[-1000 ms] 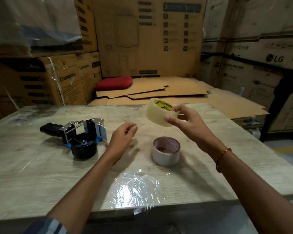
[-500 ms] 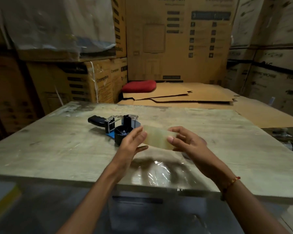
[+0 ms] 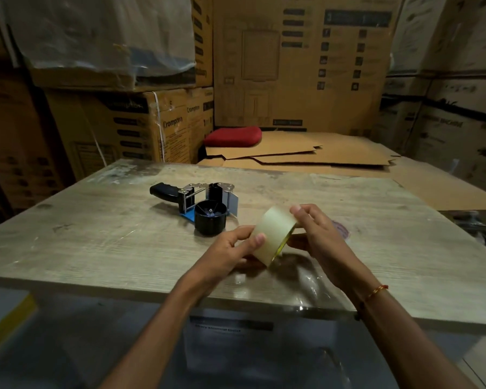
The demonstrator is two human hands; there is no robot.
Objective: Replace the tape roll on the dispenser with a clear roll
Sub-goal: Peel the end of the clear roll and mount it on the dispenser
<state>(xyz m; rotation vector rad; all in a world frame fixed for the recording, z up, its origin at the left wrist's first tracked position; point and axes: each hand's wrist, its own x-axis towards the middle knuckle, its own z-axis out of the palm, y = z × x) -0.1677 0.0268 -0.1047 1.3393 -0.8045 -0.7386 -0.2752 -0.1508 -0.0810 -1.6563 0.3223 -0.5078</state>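
Both hands hold the clear roll [image 3: 274, 234] in the air above the near part of the wooden table [image 3: 96, 242]; the left hand [image 3: 230, 252] curls round its near, lower side with the thumb pressed on the pale outer band, and the right hand [image 3: 317, 237] grips it from the far side, fingertips over the top edge and thumb below (a strip of yellow core shows at the rim facing the right palm). The roll is tilted, its broad band turned toward the left hand.

The dispenser [image 3: 201, 203] lies on the table just beyond the left hand's knuckles, apart from both hands; its black hub [image 3: 210, 218] stands bare and nearest the left hand, its black handle [image 3: 163, 191] points away to that hand's outer side, and its metal blade guard sits at the far end.

Behind the right hand, mostly hidden by its fingers, a sliver of another roll [image 3: 341, 230] rests on the table. A crinkled sheet of clear film [image 3: 300, 276] lies under the wrists at the near table edge; a thin orange bracelet [image 3: 376, 292] circles the right wrist. Far past both hands lie flattened cardboard sheets [image 3: 306, 155] with a red cushion [image 3: 233, 136] on them, and stacked cartons [image 3: 300, 63] behind.
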